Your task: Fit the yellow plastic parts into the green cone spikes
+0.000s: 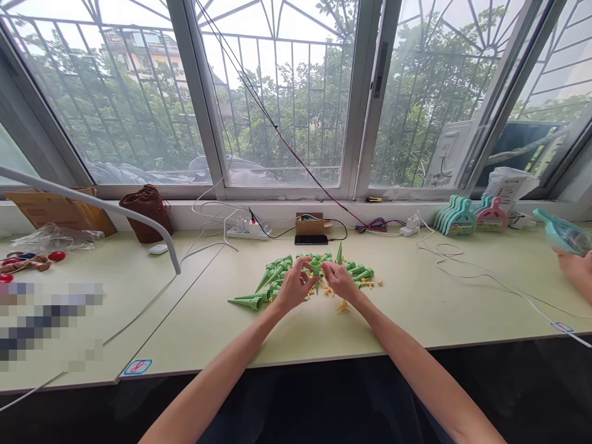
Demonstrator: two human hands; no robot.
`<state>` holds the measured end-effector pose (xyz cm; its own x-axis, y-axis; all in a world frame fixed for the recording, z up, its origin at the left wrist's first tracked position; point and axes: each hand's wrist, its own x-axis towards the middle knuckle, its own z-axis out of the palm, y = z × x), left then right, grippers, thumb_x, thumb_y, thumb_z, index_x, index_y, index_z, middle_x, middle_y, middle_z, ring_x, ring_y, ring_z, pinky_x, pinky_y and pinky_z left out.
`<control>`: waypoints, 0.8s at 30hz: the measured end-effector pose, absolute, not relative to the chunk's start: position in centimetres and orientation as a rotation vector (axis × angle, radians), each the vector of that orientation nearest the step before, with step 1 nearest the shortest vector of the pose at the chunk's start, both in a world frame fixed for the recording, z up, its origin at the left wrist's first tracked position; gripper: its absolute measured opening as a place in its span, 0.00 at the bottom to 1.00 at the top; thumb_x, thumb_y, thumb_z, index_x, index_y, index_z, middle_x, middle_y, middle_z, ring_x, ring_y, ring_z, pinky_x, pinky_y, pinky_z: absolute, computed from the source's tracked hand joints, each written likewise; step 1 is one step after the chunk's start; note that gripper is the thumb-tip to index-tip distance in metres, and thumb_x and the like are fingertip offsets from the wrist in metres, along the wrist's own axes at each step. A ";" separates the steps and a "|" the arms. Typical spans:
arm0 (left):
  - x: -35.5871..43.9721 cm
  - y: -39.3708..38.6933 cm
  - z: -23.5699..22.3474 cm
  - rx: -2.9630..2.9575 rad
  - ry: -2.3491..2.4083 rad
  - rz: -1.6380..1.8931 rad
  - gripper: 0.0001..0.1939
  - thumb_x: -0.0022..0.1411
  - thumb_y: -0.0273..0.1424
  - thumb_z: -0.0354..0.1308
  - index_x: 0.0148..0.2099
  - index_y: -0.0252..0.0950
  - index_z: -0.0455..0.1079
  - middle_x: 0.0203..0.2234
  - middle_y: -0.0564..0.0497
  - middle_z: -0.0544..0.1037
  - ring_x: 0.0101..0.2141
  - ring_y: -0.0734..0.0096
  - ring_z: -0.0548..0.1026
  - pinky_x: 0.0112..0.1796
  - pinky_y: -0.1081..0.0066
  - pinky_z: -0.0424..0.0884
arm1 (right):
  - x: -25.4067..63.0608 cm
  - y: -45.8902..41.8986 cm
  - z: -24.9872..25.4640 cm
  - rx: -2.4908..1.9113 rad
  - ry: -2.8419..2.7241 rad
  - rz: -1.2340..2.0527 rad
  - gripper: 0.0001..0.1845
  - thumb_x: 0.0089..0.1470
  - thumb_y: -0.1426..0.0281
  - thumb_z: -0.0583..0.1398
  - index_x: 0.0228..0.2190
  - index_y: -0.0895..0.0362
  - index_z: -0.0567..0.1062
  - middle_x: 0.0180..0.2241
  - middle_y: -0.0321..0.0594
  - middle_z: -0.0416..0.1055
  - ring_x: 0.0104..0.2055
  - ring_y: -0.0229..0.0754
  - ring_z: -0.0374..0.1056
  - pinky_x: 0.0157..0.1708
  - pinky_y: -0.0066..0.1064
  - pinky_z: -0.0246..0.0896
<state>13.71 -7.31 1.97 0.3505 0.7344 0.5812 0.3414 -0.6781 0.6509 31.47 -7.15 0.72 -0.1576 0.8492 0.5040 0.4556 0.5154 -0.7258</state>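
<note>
Between my two hands, a green plastic cone-shaped spike (316, 269) is held upright, its wide mouth at the top and its point down. My left hand (296, 285) grips the rim from the left with thumb and finger. On the right side, the closed fingers of my right hand (339, 279) meet the same spike; whether they also pinch a small piece is hidden. Around both hands lies a heap of similar green spikes (277, 271), with one spike (340, 253) standing point up. Small yellow plastic pieces (343, 306) are scattered beside and beneath the hands.
Behind the heap lie a phone (311, 240) and a small cardboard box (309, 224). A power strip (250, 229) and loose cables (379, 226) run along the window sill. At right are teal clips (456, 216) and another person's hand (576, 271) with a bagged item.
</note>
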 end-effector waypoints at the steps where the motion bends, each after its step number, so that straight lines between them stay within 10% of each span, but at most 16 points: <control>1: 13.7 -7.3 1.9 2.204 0.942 1.272 0.19 0.61 0.38 0.58 0.52 0.39 0.59 0.37 0.51 0.71 0.21 0.82 0.68 0.24 0.78 0.66 | 31.4 -7.2 0.7 -1.090 -1.789 0.512 0.25 0.64 0.53 0.45 0.21 0.54 0.57 0.17 0.32 0.55 0.20 0.36 0.52 0.23 0.30 0.47; 24: 14.0 -7.5 3.1 1.368 0.777 0.909 0.26 0.61 0.56 0.49 0.46 0.38 0.56 0.21 0.53 0.75 0.16 0.73 0.69 0.17 0.76 0.61 | 31.3 -7.4 1.0 -1.015 -1.675 0.381 0.22 0.65 0.56 0.47 0.23 0.54 0.56 0.19 0.31 0.54 0.21 0.35 0.51 0.24 0.28 0.46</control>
<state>14.02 -7.47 3.09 0.4612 0.8857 0.0540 -0.0853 -0.0164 0.9962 31.33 -7.44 0.96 -0.0466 0.7767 0.6281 0.4290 0.5834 -0.6896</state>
